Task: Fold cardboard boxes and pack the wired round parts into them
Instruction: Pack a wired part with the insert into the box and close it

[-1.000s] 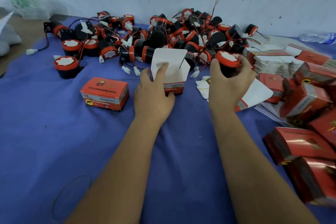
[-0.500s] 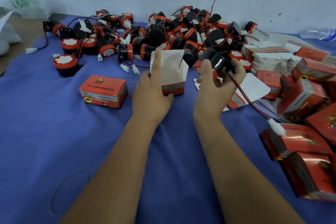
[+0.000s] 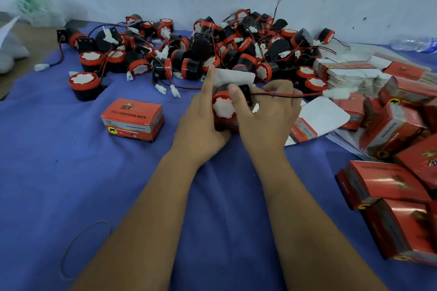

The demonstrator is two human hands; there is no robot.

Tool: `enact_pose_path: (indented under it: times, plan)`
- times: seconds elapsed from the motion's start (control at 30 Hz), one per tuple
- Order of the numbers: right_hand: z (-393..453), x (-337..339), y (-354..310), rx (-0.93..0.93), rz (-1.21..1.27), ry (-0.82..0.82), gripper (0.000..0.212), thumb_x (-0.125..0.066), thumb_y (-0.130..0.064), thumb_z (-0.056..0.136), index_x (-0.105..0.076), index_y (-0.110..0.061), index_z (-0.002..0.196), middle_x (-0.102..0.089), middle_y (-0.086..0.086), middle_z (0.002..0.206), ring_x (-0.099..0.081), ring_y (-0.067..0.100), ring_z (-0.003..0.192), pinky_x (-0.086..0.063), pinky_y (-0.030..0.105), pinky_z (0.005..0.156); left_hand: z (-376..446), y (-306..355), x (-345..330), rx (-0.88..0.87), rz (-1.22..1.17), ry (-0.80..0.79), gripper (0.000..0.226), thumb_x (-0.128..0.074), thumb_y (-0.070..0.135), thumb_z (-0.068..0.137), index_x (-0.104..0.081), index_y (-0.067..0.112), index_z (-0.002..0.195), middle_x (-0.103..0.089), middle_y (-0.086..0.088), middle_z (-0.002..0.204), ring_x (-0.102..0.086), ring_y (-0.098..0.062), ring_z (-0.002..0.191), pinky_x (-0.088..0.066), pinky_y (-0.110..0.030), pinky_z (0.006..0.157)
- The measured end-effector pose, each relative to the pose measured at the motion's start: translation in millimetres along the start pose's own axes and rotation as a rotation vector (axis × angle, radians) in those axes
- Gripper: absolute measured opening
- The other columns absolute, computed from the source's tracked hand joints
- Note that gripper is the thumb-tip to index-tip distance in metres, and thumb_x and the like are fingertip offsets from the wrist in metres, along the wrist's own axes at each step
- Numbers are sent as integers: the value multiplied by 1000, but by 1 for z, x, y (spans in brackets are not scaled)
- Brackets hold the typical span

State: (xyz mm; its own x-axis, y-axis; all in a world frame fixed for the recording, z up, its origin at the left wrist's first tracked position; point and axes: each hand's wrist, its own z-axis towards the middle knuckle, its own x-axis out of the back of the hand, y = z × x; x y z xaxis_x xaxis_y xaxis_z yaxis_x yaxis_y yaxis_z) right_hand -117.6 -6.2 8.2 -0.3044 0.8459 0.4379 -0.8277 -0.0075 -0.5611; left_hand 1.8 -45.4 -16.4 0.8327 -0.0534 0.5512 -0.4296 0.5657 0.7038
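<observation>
So far one closed box (image 3: 132, 119) sits mid-left; right hand (image 3: 267, 120) grips a part (image 3: 223, 107), left hand (image 3: 201, 123) clasps the open box (image 3: 233, 77). Big pile (image 3: 212, 45) left.

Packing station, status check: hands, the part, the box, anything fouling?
Left hand holds the open box, forefinger up. Right hand grips the round part at the box mouth. Its wire and white plug trail right, outside.

Blue-clothed table (image 3: 59, 172) bears piled round parts (image 3: 212, 47), red boxes (image 3: 397, 172), a closed box (image 3: 132, 119).
</observation>
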Motion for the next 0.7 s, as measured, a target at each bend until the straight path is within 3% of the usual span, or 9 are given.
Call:
enact_pose_path:
  times: [0.13,0.27,0.33,0.4,0.5,0.6,0.7]
  plan:
    - [3,3,11,23,-110,-8,30,-60,-46,89,-78,-23,82,-59,6,122,-48,31,115,-35,41,94,-4,3,0,20,-164,-56,106,-72,38,77,6,61,146,-39,10,151,-47,-14,133,-48,-46,104]
    - [3,0,8,0,-34,14,19,-73,-36,80,-74,-19,88,-53,9,129,-46,30,120,-37,40,96,-2,7,1,27,-347,-65,82,-58,42,89,-2,63,146,-33,48,137,-40,-1,136,-40,-42,113]
    - [3,0,10,33,-120,-10,18,-72,-36,79,-72,-18,79,-53,8,130,-46,30,120,-37,39,92,-2,8,1,22,-348,-35,82,-55,37,94,4,64,144,-44,36,138,-48,-2,130,-44,-39,109]
    - [3,-1,12,69,-195,-91,26,-65,-38,84,-73,-16,73,-54,5,133,-43,28,123,-40,40,91,-3,5,0,57,-350,8,86,-56,37,95,9,59,147,-61,15,121,-60,-5,113,-51,-28,96]
    - [2,0,10,143,-195,-142,33,-56,-38,90,-75,-16,74,-55,4,134,-44,28,127,-37,46,97,-1,0,-2,168,-395,34,84,-58,35,98,4,52,151,-62,22,108,-61,6,103,-47,-10,81]
    - [1,1,11,281,-274,-99,28,-58,-35,90,-75,-19,75,-57,7,133,-45,32,127,-28,44,102,4,-4,-3,277,-425,28,74,-57,39,98,-10,42,154,-59,23,118,-57,6,106,-42,-12,80]
    - [2,3,10,268,-327,-120,31,-56,-38,90,-74,-20,74,-54,5,137,-40,29,131,-22,44,104,7,-3,-3,340,-428,33,68,-60,46,94,-25,36,151,-56,24,114,-55,4,105,-39,-15,80]
